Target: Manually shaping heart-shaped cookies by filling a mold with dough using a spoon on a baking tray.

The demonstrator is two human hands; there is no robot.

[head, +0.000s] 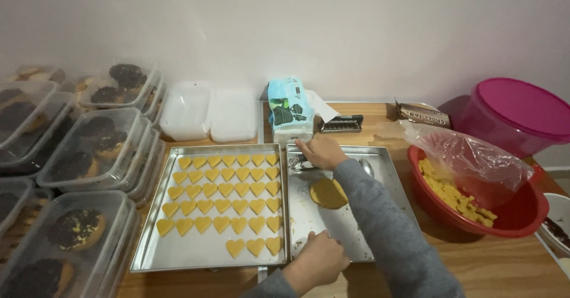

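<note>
Two metal baking trays lie side by side on a wooden table. The left tray (148, 256) holds several rows of yellow heart-shaped dough pieces (222, 191). The right tray (389, 173) carries a flat round of dough (326, 194) and a spoon (367, 167). My right hand (320, 151) reaches to that tray's far left corner, its fingers closed on a small metal cutter (295, 163), and its grey sleeve crosses over the dough round. My left hand (317, 256) grips the right tray's near rim beside the hearts.
Stacked clear boxes of chocolate-topped cookies (89, 149) fill the left side. White lidded containers (208, 113) and a blue-and-white packet (289, 117) stand at the back. A red bowl (516, 215) with dough bits and a plastic bag sits right, in front of a pink lidded tub (516, 114).
</note>
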